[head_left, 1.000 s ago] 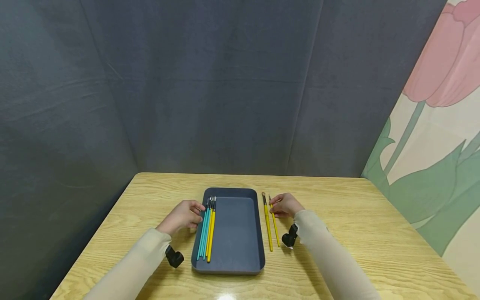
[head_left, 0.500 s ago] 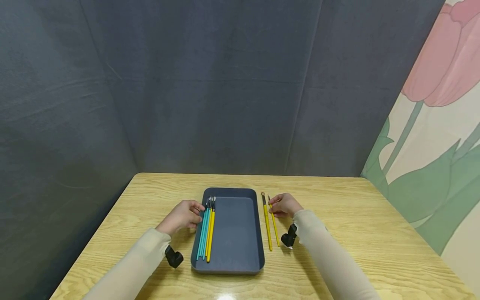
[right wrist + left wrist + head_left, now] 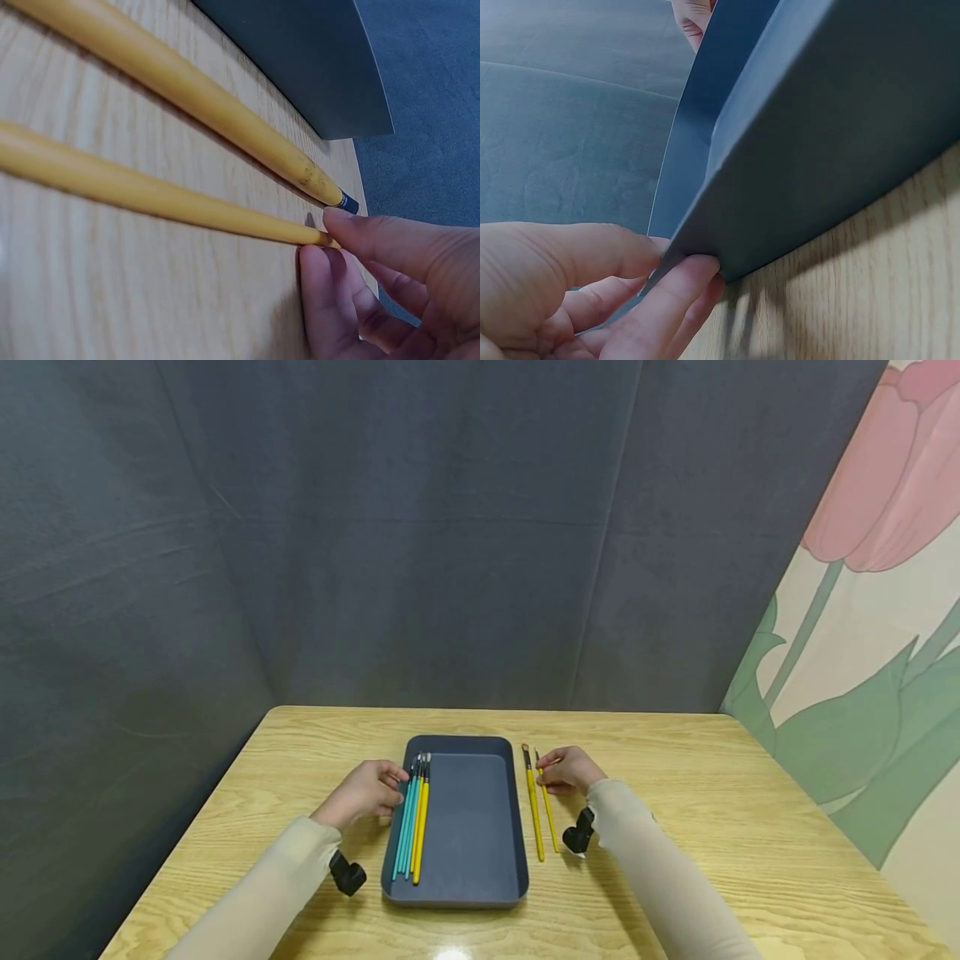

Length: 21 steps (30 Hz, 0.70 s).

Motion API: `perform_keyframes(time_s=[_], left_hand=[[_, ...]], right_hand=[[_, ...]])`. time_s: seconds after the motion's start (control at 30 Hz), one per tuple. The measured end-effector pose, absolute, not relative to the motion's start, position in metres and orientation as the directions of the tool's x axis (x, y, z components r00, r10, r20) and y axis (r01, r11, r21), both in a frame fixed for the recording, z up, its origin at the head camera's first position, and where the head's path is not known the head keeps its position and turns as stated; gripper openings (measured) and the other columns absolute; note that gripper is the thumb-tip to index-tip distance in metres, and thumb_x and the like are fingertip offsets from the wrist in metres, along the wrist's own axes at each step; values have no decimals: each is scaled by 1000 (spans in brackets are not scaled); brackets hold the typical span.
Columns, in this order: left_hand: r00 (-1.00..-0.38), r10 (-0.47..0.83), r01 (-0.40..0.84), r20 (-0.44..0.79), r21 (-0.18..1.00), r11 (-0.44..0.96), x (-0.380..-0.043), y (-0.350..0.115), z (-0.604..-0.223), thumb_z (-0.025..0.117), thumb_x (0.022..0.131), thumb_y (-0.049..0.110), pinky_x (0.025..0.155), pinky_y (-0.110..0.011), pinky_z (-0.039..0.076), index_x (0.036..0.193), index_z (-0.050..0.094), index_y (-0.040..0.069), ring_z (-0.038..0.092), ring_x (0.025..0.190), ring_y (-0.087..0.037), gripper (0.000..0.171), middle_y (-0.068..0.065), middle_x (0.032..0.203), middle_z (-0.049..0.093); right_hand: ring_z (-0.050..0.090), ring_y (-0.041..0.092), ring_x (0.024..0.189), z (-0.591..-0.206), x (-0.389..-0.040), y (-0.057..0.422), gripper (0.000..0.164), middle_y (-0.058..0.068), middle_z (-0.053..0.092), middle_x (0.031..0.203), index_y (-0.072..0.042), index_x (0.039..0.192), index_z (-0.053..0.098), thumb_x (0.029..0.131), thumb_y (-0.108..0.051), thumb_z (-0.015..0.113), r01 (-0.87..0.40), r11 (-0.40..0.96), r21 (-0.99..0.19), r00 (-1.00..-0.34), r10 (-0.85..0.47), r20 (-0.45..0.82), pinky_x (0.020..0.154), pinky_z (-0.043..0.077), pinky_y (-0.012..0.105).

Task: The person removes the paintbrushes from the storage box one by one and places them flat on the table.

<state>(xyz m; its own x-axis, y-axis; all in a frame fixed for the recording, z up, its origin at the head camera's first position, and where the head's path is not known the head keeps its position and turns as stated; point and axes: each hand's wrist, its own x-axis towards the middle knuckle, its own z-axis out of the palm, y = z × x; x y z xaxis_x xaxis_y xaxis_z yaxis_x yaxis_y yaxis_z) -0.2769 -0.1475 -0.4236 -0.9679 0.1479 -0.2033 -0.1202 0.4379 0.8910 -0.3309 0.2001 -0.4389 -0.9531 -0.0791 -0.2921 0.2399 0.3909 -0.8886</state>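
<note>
Both your hands are gripping. Your L hand, left of ctr in the head view, pinches the rim of the dk grey tray: in the L wrist cam, thumb & fingers sit on either side of its wall, lower left of frame. Your R hand, right of ctr, pinches the thin yellow brush nr its upper end; R wrist cam has thumb & fingertips meeting on it, lower right. Can't tell if the brush is off the desk at all.

The thick yellow brush lies on the desk btwn thin one & tray, apart from both, bristles toward top of frame. Tray's at lower ctr; along its left side, teal brushes lie close together w/ yellow-handled brushes just right of them, bristle ends up-frame.

You've pale sleeves on, w/ a small blk cam at each wrist. Dk cloth fills the upper bkgd; tulip mural, upper right.
</note>
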Motion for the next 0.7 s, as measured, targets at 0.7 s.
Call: perform_keyframes(time_s=[0.7], left_hand=[[-967, 150, -123, -207, 891, 436, -278, -150, -424, 63, 82, -10, 65, -35, 57, 115, 60, -4, 57, 76, -22, 33, -18, 101, 54]], right_hand=[[63, 10, 67, -435, -331, 210, 40, 8, 68, 86, 10, 127, 50, 90, 2, 62, 282, 271, -920, -935, -139, -327, 64, 56, 24]])
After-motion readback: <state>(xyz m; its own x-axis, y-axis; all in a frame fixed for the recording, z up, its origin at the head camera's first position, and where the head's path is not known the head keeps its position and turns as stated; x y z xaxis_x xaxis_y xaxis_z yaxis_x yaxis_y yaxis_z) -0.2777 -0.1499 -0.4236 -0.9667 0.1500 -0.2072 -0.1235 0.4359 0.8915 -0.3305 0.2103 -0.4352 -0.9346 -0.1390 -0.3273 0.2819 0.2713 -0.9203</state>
